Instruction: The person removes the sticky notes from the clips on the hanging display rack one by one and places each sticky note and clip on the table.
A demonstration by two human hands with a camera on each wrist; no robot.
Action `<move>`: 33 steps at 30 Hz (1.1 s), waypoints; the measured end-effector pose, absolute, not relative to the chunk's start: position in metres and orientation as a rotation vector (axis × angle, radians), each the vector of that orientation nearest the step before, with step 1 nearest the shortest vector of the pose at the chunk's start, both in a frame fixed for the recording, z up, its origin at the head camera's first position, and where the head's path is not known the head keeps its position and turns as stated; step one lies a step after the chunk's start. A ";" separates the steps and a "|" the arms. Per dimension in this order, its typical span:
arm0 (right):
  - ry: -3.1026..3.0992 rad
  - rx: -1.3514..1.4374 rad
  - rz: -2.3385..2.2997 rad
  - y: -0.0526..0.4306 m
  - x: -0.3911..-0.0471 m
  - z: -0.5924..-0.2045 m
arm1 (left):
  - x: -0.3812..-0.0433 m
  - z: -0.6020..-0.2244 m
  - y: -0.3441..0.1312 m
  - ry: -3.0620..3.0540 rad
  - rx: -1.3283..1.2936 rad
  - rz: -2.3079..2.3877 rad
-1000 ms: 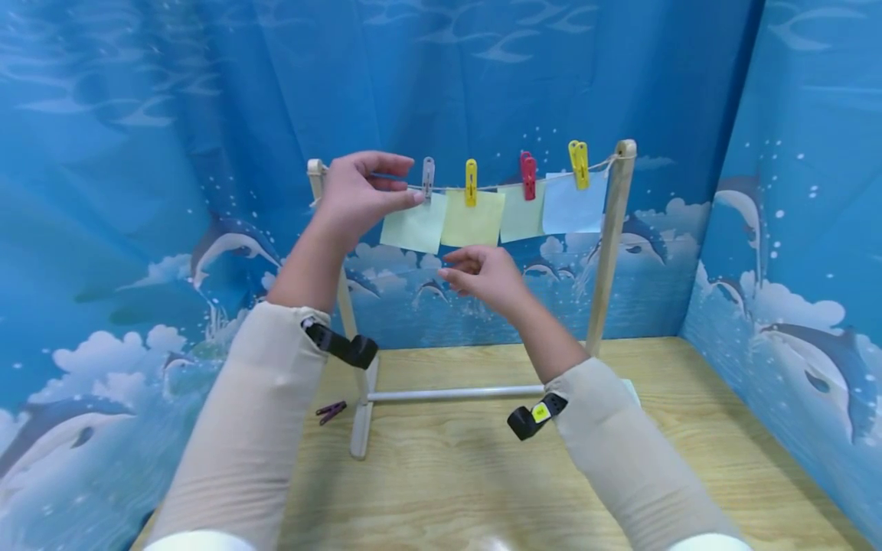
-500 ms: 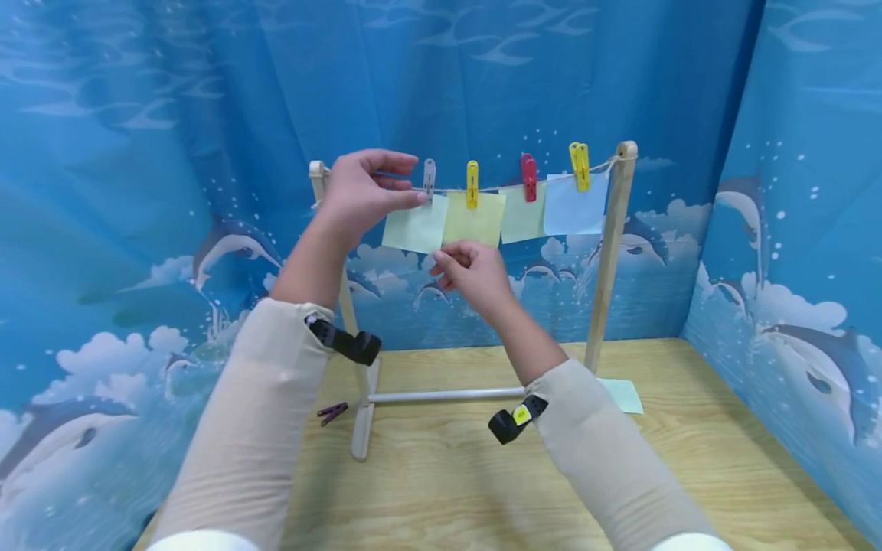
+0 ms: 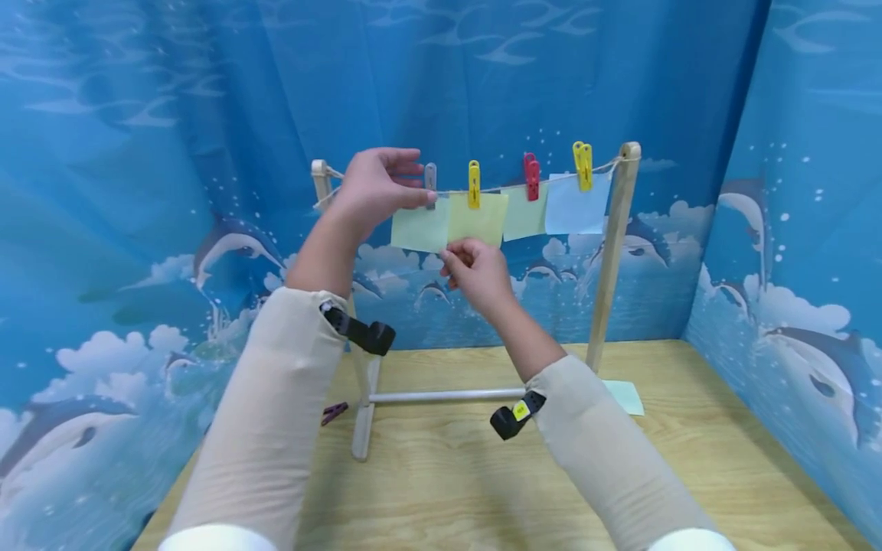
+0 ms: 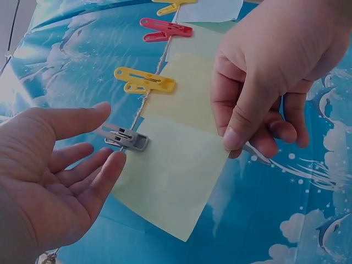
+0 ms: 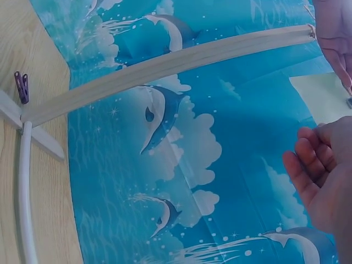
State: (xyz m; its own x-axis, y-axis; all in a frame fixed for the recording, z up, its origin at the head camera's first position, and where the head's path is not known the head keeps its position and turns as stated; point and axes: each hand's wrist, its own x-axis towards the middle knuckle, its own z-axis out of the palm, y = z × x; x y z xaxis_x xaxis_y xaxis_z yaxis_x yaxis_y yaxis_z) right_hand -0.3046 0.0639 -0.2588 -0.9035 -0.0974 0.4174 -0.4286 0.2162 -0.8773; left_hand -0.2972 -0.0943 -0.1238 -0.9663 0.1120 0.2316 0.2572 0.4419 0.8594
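A pale green paper note (image 3: 419, 228) hangs from a string under a grey clothespin (image 4: 127, 138). My right hand (image 3: 481, 277) pinches its lower right corner between thumb and fingers. My left hand (image 4: 60, 176) is beside the grey clothespin, thumb and fingers spread apart around it without squeezing; the thumb tip lies by the peg's handle end. Right of this note hangs a yellow note (image 3: 477, 218) under a yellow clothespin (image 3: 474, 184). Further along are a green note (image 3: 525, 213) with a red clothespin (image 3: 531, 177) and a blue note (image 3: 577, 205) with yellow clothespins (image 3: 583, 165).
A wooden post (image 3: 612, 252) holds the string at the right, and another post (image 3: 321, 184) at the left. A white bar (image 3: 448, 395) joins them low down. On the table (image 3: 427, 490) lie a purple clothespin (image 3: 334, 413) and a green note (image 3: 625, 396).
My right hand has moved left and taken hold of the pale green note's lower corner. The note has swung slightly rightward. My left hand has shifted a little to the right.
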 end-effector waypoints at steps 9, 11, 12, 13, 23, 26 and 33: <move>-2.246 0.518 1.704 0.064 -0.303 -0.258 | -0.297 -0.126 -0.090 -2.581 -0.411 -1.466; -2.243 0.522 1.707 0.065 -0.303 -0.259 | -0.297 -0.127 -0.090 -2.574 -0.416 -1.472; -2.240 0.525 1.706 0.065 -0.303 -0.259 | -0.296 -0.128 -0.090 -2.571 -0.416 -1.479; -2.238 0.528 1.704 0.065 -0.303 -0.260 | -0.296 -0.128 -0.090 -2.567 -0.413 -1.488; -2.216 0.531 1.701 0.064 -0.301 -0.262 | -0.294 -0.128 -0.089 -2.538 -0.322 -1.475; -2.207 0.535 1.685 0.064 -0.301 -0.262 | -0.293 -0.127 -0.089 -2.504 -0.263 -1.486; -2.188 0.571 1.705 0.065 -0.300 -0.263 | -0.291 -0.129 -0.091 -2.424 -0.268 -1.495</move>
